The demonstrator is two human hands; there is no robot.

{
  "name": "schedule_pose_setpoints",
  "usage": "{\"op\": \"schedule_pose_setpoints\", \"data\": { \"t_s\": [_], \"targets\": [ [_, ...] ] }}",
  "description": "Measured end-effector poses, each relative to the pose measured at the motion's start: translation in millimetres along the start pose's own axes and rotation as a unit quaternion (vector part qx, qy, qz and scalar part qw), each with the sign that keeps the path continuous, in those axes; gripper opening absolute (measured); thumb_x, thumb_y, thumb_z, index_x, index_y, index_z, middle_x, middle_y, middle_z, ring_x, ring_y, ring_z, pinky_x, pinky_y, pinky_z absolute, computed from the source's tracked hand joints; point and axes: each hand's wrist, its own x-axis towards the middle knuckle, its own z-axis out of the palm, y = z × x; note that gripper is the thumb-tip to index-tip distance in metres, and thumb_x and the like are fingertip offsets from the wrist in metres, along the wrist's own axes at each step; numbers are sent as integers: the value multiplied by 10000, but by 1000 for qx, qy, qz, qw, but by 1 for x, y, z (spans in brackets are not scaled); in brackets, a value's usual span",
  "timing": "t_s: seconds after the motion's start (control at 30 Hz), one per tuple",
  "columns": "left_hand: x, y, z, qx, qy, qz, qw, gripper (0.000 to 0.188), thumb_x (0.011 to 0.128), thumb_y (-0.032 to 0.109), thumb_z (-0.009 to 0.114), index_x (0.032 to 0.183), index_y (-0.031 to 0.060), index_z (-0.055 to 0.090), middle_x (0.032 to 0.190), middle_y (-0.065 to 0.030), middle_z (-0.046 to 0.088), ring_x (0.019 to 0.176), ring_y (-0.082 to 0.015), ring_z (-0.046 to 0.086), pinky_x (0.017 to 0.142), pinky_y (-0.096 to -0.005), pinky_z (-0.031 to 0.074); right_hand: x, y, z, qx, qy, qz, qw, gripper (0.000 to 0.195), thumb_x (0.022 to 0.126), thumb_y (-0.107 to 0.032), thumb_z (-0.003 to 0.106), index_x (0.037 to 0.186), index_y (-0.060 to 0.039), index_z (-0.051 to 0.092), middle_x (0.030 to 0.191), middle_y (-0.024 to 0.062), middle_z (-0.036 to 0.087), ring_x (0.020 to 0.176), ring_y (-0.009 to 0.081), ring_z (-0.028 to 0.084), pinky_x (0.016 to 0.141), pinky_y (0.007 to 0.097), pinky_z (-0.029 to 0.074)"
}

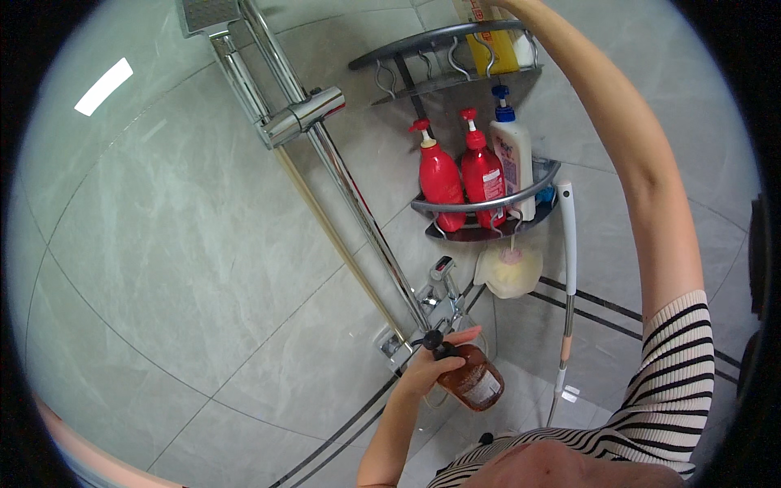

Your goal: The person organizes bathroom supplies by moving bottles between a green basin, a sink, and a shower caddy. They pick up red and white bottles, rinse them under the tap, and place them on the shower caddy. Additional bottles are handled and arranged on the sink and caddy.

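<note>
My left hand [422, 369] is closed around a brown pump bottle [471, 379] with a black pump head and a label. The bottle is tilted, in front of the shower mixer fittings. My right arm [634, 146] reaches up to the upper corner shelf [427, 44]. Only the wrist edge of my right hand [507, 2] shows at the top rim; its fingers are cut off. Just beside it, a yellow package [497, 53] bearing writing stands on that shelf. Whether my right hand touches the package cannot be seen.
The lower corner shelf [488, 202] holds two red pump bottles [440, 177] and a white pump bottle [514, 161] with a blue pump. A bath puff [511, 271] hangs beneath. Nearby are a chrome shower rail [360, 210], a hand shower [210, 13] and a long-handled pole [568, 244].
</note>
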Motion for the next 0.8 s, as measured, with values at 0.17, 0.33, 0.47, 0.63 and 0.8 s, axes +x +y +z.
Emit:
{"op": "schedule_pose_setpoints", "data": {
  "t_s": [0.17, 0.33, 0.47, 0.63, 0.8],
  "targets": [
    [5, 1, 3, -2, -19, -9, 1000, 544, 687, 118, 650, 1212, 45, 529, 1308, -88, 462, 1146, -192, 469, 981, -326, 357, 26, -7, 9, -60, 56, -198, 977, 594, 729, -239, 659, 1242, -47, 429, 1264, 214, 408, 1205, 342, 363, 974, 416, 353],
    [9, -5, -1, 43, -35, 44, 998, 541, 692, 131, 655, 1209, 30, 530, 1300, -101, 469, 1153, -198, 462, 987, -325, 342, 49, -24, 31, -192, -56, -133, 971, 458, 760, -239, 621, 1160, -48, 506, 1202, 195, 475, 1125, 341, 449, 940, 431, 384],
    [4, -7, 2, 23, -19, 50, 998, 527, 705, 147, 653, 1199, 4, 536, 1281, -119, 487, 1138, -195, 471, 977, -312, 339, 59, -9, 56, -175, 13, -135, 975, 364, 742, -199, 638, 1056, -38, 549, 1059, 174, 561, 1019, 340, 520, 881, 421, 419],
    [2, -12, 0, 20, -7, 40, 999, 533, 686, 147, 657, 1192, 23, 547, 1257, -105, 505, 1105, -193, 489, 959, -314, 360, 67, 21, 61, 39, 60, -201, 977, 331, 697, -105, 660, 997, -32, 542, 996, 187, 570, 987, 335, 530, 826, 395, 430],
    [0, -10, 3, 42, 13, 34, 998, 524, 679, 129, 655, 1191, 64, 560, 1198, -89, 540, 1026, -190, 529, 907, -320, 415, 75, 23, 49, 141, -16, -184, 973, 365, 699, -101, 652, 1035, -30, 528, 1042, 205, 548, 1023, 322, 516, 855, 383, 417]
  ]
}}
